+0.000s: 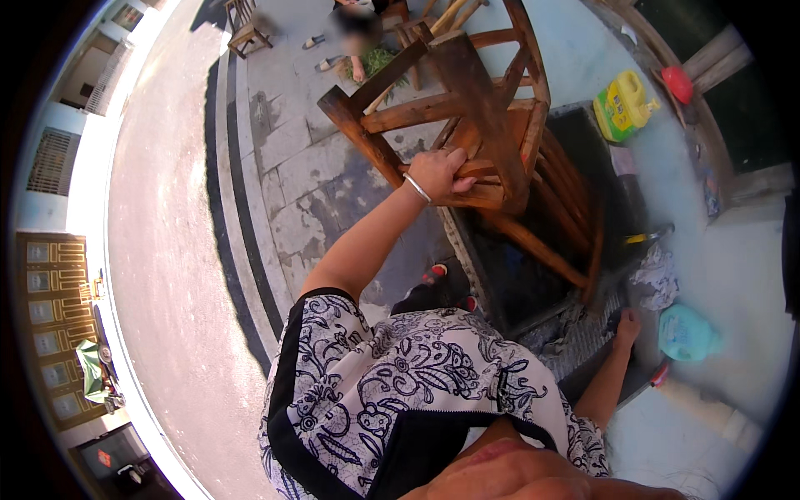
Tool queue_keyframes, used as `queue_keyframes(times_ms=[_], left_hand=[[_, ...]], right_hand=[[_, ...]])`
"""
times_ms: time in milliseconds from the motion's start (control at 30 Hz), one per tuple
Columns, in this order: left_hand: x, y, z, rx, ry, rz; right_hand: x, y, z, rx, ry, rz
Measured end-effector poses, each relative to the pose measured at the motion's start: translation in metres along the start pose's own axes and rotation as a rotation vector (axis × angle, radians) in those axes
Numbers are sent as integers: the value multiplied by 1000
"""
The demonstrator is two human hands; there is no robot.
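A brown wooden chair (408,112) is tipped over, with its legs and slats slanting down into a dark rectangular sink (542,287). My left hand (442,175) is wrapped round one of its wooden rails and wears a silver bangle at the wrist. Lower right, my right hand (627,327) is beside a grey ribbed slab (587,337) at the sink's near end; its fingers are too small and partly hidden to read. Close by that hand are a crumpled whitish cloth (657,277) and a teal plastic bottle (688,333).
A yellow jug (621,107) stands beyond the sink, near a red plastic vessel (677,84). A yellow-handled tool (646,237) rests at the sink's right edge. Another person (358,33) sits ahead beside green plants (382,65). A small wooden chair (244,29) stands by the road (158,250).
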State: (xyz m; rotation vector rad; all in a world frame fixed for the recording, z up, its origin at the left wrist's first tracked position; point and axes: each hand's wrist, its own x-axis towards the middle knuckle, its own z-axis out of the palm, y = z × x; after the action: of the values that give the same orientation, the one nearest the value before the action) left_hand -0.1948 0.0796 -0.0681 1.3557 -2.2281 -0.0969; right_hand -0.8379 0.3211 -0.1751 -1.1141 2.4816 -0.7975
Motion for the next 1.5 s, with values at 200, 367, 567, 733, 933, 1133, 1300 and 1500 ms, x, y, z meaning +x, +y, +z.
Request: queue_keyframes(times_ms=[200, 367, 567, 733, 933, 1133, 1300, 1500], left_hand=[[-2, -6, -1, -74, 66, 21], [0, -7, 2, -54, 19, -4], [0, -9, -1, -77, 54, 49], [0, -9, 0, -32, 81, 61], [-7, -14, 3, -19, 94, 47], [0, -8, 8, -31, 89, 62], [-2, -12, 8, -18, 103, 59], [-2, -6, 5, -18, 54, 38]], right_hand=[[-15, -79, 19, -94, -26, -115], [-20, -33, 37, -168, 70, -36], [-48, 8, 44, -179, 128, 43], [-86, 19, 51, -282, 69, 125], [-111, -12, 62, -373, -99, 325], [-111, 51, 92, -279, -24, 319], [-111, 38, 87, -301, -9, 269], [-108, 33, 67, -240, 23, 310]])
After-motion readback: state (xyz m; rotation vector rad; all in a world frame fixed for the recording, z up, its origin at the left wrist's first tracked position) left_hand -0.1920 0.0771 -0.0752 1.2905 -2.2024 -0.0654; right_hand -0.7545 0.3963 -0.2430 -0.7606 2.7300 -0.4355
